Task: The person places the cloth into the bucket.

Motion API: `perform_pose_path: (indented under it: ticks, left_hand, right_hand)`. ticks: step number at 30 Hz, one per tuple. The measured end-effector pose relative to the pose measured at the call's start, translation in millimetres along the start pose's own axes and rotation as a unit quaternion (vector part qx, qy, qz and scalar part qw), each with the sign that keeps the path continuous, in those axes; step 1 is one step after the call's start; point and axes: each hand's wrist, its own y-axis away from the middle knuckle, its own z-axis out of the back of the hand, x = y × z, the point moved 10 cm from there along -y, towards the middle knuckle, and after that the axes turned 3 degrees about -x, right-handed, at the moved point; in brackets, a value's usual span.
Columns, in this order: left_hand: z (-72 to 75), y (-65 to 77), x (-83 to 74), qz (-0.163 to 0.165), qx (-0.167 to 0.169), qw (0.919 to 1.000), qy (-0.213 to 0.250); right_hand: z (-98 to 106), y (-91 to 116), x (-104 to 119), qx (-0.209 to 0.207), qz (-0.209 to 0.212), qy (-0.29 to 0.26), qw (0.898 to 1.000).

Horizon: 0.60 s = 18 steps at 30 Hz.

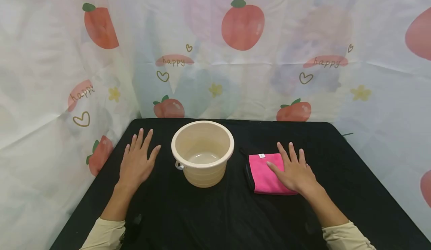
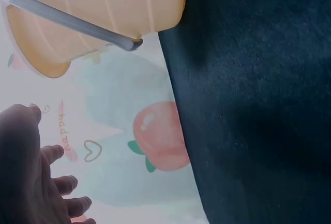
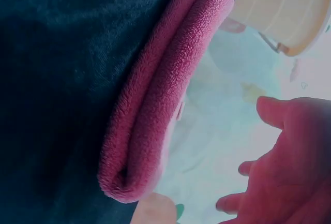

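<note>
Past cream sleeves (image 1: 105, 235) at the bottom corners, the left grip (image 1: 135, 164) is held spread, beside the bucket (image 1: 204, 175) at frame centre; the right grip (image 1: 297, 173), spread too, is poised over the pink cloth (image 1: 264, 179), centre right: folded layers, best pinched together.

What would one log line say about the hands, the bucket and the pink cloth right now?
left grip: open, empty, left of cream bucket | right grip: open, empty, above folded pink cloth | bucket: upright, empty
</note>
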Motion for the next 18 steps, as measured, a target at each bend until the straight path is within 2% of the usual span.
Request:
perform_pose_path:
  ticks: [10,18]
  left_hand:
    - [-5.1,2.4,-0.9,0.002,0.003,1.0,0.0]
    - [-6.4,0.9,-2.8,-0.014,-0.028,0.9993,0.023]
  right_hand:
    - [-12,-1,-19,0.053,-0.034,-0.033,0.997]
    - [-18,-2,-26,0.072,-0.044,-0.038,0.996]
